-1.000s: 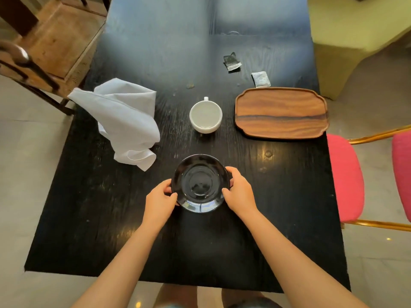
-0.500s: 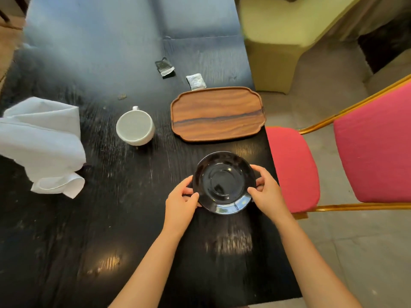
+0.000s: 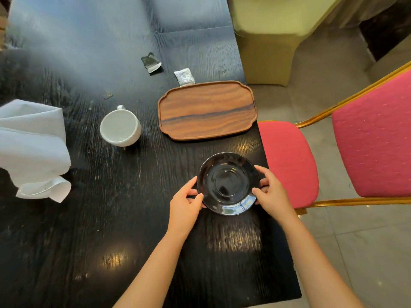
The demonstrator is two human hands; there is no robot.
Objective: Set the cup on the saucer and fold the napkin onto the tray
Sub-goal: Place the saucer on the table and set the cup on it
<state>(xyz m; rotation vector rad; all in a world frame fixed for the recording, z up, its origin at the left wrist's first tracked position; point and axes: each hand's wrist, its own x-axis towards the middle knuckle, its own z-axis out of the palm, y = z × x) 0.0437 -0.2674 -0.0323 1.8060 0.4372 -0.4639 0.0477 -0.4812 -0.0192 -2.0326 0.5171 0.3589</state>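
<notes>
A glossy black saucer (image 3: 228,183) sits near the table's right edge, held at its rim on both sides. My left hand (image 3: 185,202) grips its left edge and my right hand (image 3: 270,193) grips its right edge. An empty white cup (image 3: 120,126) stands upright to the upper left of the saucer, its handle pointing away. The wooden tray (image 3: 206,110) lies bare just beyond the saucer. A crumpled white napkin (image 3: 33,147) lies at the left side of the table.
The black wooden table (image 3: 111,218) ends close to the right of the saucer. Two small sachets (image 3: 151,63) (image 3: 184,77) lie beyond the tray. A red chair (image 3: 289,161) with a gold frame stands at the right, a yellow-green seat (image 3: 266,30) behind it.
Both hands have carried the saucer from the table's middle toward its right side, below the tray. The view has swung right, so cup and napkin now appear further left.
</notes>
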